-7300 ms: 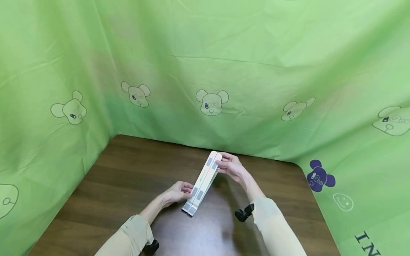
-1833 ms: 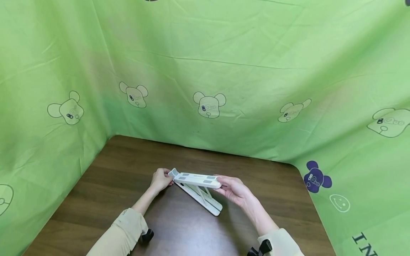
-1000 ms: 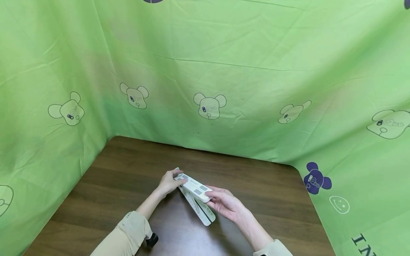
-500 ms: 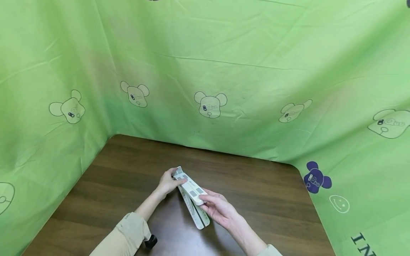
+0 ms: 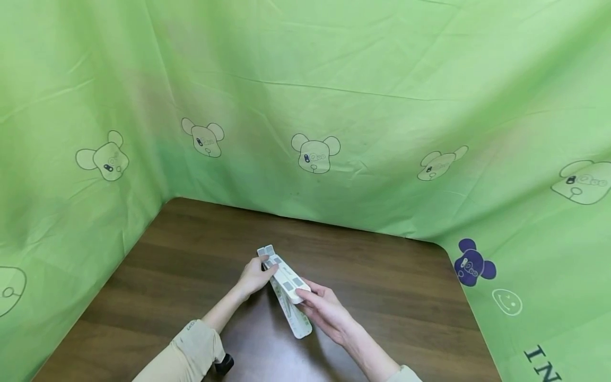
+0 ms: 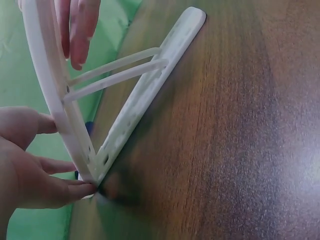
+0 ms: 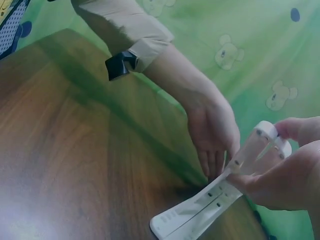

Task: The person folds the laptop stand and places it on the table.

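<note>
A white folding laptop stand (image 5: 288,277) with grey pads is tilted over the table between my hands. Its top arm is raised from the lower arm (image 5: 296,318), so the two form a narrow V. Thin struts (image 6: 117,80) join these arms in the left wrist view. My left hand (image 5: 253,277) grips the hinge end, thumb on top by a grey pad. With thumb above and fingers beneath, my right hand (image 5: 329,313) holds the top arm's near free end. In the right wrist view the lower arm (image 7: 195,212) reaches down toward the table.
The brown wooden table (image 5: 382,276) spreads around the stand. A green curtain (image 5: 382,106) with printed bear heads hangs along its back and sides. A black wrist device (image 5: 224,364) sits at the left cuff.
The stand has turned so its free ends point nearer me, and the top arm has come down toward the lower one. My left thumb has moved on top. The lower arm's dark gap is gone from view.
</note>
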A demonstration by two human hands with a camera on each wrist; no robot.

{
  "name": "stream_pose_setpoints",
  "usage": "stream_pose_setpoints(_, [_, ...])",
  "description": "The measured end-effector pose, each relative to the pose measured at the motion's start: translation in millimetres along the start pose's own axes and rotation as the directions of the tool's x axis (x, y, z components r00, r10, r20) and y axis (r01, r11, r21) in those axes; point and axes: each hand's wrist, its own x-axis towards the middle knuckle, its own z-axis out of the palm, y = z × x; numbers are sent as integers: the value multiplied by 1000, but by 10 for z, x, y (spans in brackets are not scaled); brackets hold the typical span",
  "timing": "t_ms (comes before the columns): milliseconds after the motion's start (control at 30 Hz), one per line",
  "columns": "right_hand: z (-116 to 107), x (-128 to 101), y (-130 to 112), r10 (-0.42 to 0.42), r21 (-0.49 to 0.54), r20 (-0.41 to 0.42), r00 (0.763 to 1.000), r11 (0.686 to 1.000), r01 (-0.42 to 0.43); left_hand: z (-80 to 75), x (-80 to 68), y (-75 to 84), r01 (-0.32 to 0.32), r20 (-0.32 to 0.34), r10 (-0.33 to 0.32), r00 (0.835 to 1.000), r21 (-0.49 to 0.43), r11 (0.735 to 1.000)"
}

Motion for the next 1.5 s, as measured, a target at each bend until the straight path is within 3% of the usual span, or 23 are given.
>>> stream_pose_setpoints(100, [-8,0,-2,3,23,0,1000,1000,-3,-100,-124,241,5,19,-3,1000,-68,998])
stream_pose_setpoints(200, [2,-3,1,7,58,-9,1000,998,-6,-143,-179,373,27,40,-21,999,-156,987])
stream_pose_setpoints(433, [60,-32,41,0,171,-72,997,985,13,-113,-104,395,70,109,-39,993,-295,953])
stream_pose_setpoints(567, [49,-37,79,-22,149,-76,997,988,33,-103,-65,370,74,136,-31,990,-324,943])
stream_pose_setpoints(633, [6,-54,100,-39,83,-69,997,996,44,-103,-63,337,33,132,4,991,-283,959])
stream_pose_setpoints(733, [-124,-110,164,-80,-78,-72,994,994,74,8,15,72,-113,93,123,988,-106,988])
stream_pose_setpoints(833, [-325,-177,245,-160,-273,-67,985,952,136,104,17,-168,-264,59,258,964,129,956])
stream_pose_setpoints(900, [-478,-195,295,-229,-422,-38,973,886,192,94,-62,-213,-304,81,293,953,218,927])
stream_pose_setpoints(933, [-551,-200,312,-266,-514,-19,964,830,219,39,-155,-153,-324,103,307,946,260,910])
stream_pose_setpoints(1000, [-682,-195,347,-324,-695,14,946,677,242,-83,-318,-42,-345,167,304,938,344,873])
stream_pose_setpoints(1133, [-883,-167,433,-354,-925,84,932,321,205,-234,-525,62,-387,285,274,919,505,771])
stream_pose_setpoints(1233, [-967,-137,525,-309,-967,156,938,148,209,-254,-567,42,-395,334,237,912,568,722])
stream_pose_setpoints(1333, [-984,-106,621,-272,-973,217,938,17,230,-252,-568,1,-404,354,226,907,585,703])
stream_pose_setpoints(1400, [-967,-91,667,-263,-970,241,934,-36,241,-250,-559,-30,-411,365,223,904,595,691])
stream_pose_setpoints(1500, [-922,-76,707,-266,-963,268,926,-84,255,-247,-550,-83,-424,377,226,898,605,674])
